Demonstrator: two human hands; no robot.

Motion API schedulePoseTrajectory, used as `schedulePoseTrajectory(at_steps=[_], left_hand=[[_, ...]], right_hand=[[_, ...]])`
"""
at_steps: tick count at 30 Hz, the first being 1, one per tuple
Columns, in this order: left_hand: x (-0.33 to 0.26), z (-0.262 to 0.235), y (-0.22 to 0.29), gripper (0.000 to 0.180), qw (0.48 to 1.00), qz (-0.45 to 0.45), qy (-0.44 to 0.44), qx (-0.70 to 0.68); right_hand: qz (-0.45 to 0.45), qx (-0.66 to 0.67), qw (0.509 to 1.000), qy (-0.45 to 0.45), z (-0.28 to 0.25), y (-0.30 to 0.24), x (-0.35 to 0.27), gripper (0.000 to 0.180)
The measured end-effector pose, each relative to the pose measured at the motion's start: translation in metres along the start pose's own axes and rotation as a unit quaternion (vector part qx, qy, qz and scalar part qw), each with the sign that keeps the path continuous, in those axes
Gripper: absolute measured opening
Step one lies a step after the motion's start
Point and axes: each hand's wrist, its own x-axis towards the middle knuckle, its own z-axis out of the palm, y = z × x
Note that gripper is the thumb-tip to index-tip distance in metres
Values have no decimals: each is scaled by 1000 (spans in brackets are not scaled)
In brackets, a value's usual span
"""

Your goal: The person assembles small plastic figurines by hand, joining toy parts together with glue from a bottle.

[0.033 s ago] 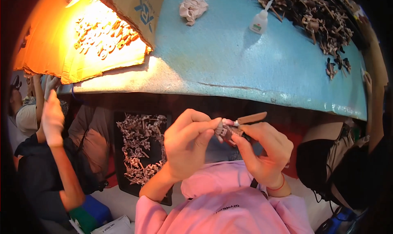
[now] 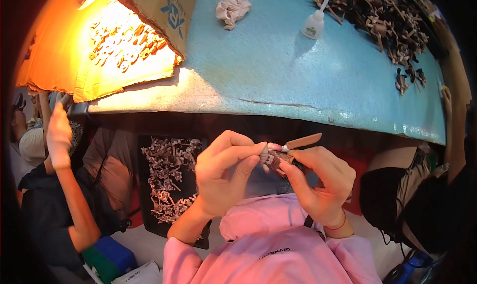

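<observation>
Between my two hands is a small figurine [image 2: 276, 158] with a pale head and a brown body. My left hand [image 2: 223, 174] pinches its head end between thumb and fingers. From the other side, my right hand [image 2: 324, 182] grips the body, its thumb pressed along the front. A flat brown blade-shaped piece [image 2: 305, 141] sticks out past the right fingers; where it joins the figurine is partly hidden. Both hands are over my lap, just before the table's near edge.
A blue-covered table [image 2: 248, 70] carries a white squeeze bottle [image 2: 313, 25], a crumpled cloth [image 2: 232, 9] and a heap of figurines [image 2: 377, 28]. Small parts lie in a lit cardboard box [image 2: 169, 20]. A dark tray [image 2: 149, 222] of figurines stands left. Co-workers sit on both sides.
My hands and the figurine have shifted very slightly, with the blade piece a touch more tilted up. On the left, a co-worker's raised hand has moved a little to the left.
</observation>
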Motion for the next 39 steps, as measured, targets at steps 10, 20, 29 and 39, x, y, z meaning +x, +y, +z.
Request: schedulePoseTrajectory(at_steps=[10,20,29,39], left_hand=[[5,3,-1,31,977,-98,22,-187],[-2,29,10,48,829,-286,-67,-475],[-4,29,5,41,983,-86,-17,-159],[-2,29,17,50,997,50,6,59]], right_hand=[[15,88,996,-12,0,13,1,20],[0,174,983,63,12,47,-15,25],[190,400,897,-16,6,27,-4,84],[198,559,799,-99,5,26,3,92]])
